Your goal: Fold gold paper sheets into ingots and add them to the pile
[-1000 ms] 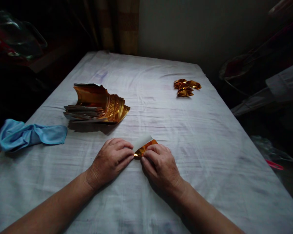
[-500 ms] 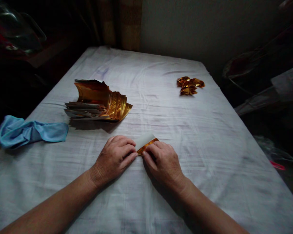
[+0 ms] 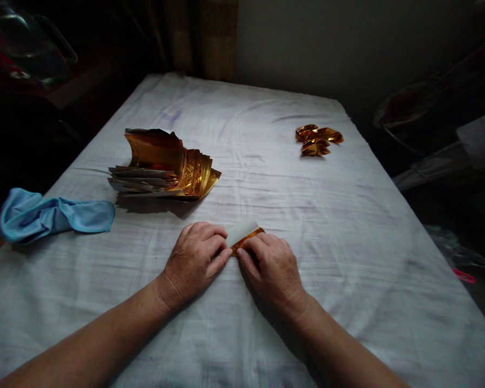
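Note:
A partly folded sheet of gold foil paper (image 3: 243,231) lies on the white cloth between my hands, its pale back showing above a folded gold strip. My left hand (image 3: 198,258) grips the left end, thumb and fingers closed at the fold. My right hand (image 3: 271,265) pinches the right part of the gold strip, fingertips bent down against it. The fingers hide both ends of the sheet. Beyond my left hand stands a loose stack of gold foil paper (image 3: 157,156), its sheets curled and fanned out.
Several folded gold paper pieces (image 3: 316,141) lie together at the far right of the table (image 3: 262,118). A crumpled blue cloth (image 3: 56,214) rests at the left edge. A clear plastic bag (image 3: 456,250) is beyond the right edge, and a wall rises behind the table.
My left hand has moved slightly right along the fold, closer to my right hand. The whole view has shifted a little; the stack and folded pieces stay in place on the table.

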`<state>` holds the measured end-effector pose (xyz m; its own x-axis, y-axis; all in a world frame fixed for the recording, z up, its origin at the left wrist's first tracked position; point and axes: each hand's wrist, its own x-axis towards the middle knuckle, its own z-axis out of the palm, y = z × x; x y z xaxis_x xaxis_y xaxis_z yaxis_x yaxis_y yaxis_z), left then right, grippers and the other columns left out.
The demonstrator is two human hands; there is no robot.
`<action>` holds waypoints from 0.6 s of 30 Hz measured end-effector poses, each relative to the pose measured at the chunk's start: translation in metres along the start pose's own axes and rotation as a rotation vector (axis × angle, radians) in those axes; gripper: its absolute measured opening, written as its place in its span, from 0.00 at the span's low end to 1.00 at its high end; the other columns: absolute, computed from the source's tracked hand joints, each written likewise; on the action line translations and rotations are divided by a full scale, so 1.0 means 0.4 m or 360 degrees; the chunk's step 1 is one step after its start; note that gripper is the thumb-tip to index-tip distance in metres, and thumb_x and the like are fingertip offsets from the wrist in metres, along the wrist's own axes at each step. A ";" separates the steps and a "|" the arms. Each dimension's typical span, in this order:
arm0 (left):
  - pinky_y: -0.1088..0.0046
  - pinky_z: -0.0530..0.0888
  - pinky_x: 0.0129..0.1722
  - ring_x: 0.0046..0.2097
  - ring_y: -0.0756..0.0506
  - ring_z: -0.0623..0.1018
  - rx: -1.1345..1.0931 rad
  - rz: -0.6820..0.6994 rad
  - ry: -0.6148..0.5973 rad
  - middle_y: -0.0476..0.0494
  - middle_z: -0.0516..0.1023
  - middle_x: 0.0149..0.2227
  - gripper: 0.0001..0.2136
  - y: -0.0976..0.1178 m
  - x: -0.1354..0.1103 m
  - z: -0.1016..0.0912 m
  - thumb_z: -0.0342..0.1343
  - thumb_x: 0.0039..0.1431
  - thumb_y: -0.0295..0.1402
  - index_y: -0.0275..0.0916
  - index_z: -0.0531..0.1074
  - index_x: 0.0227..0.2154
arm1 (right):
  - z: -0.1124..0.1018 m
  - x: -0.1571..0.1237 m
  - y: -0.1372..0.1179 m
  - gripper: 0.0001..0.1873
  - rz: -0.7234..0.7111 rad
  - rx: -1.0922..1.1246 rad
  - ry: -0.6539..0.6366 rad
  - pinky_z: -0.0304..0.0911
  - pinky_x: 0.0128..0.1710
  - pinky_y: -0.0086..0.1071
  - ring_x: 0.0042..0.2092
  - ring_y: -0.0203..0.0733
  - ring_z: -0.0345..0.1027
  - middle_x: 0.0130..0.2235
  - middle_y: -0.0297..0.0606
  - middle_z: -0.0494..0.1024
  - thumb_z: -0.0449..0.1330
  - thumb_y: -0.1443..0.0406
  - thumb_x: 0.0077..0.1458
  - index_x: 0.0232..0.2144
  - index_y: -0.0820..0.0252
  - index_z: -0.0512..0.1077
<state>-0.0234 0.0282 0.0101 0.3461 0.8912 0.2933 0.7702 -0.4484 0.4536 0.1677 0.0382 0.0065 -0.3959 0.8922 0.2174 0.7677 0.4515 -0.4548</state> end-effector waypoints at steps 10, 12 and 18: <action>0.58 0.67 0.51 0.48 0.41 0.74 -0.0015 -0.0050 0.0010 0.44 0.78 0.43 0.08 0.003 0.001 0.006 0.56 0.64 0.32 0.40 0.72 0.28 | 0.006 -0.003 0.002 0.09 -0.0031 -0.0010 0.0045 0.51 0.36 0.36 0.35 0.43 0.66 0.31 0.36 0.75 0.56 0.65 0.63 0.30 0.57 0.71; 0.58 0.67 0.51 0.48 0.41 0.74 -0.0014 -0.0057 0.0016 0.43 0.78 0.44 0.07 0.004 0.002 0.007 0.56 0.63 0.31 0.40 0.72 0.28 | 0.007 -0.003 0.001 0.09 -0.0034 -0.0014 0.0054 0.51 0.36 0.36 0.35 0.43 0.66 0.31 0.36 0.75 0.56 0.65 0.63 0.30 0.57 0.71; 0.58 0.67 0.51 0.49 0.41 0.74 -0.0025 -0.0078 0.0018 0.43 0.78 0.44 0.07 0.005 0.001 0.009 0.57 0.63 0.30 0.40 0.71 0.28 | 0.009 -0.002 -0.001 0.08 -0.0019 -0.0019 0.0063 0.51 0.36 0.36 0.35 0.43 0.66 0.31 0.36 0.75 0.57 0.65 0.62 0.29 0.57 0.70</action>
<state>-0.0198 0.0280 0.0080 0.3017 0.9114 0.2800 0.7777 -0.4051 0.4807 0.1661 0.0372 0.0033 -0.3850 0.8865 0.2568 0.7691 0.4619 -0.4416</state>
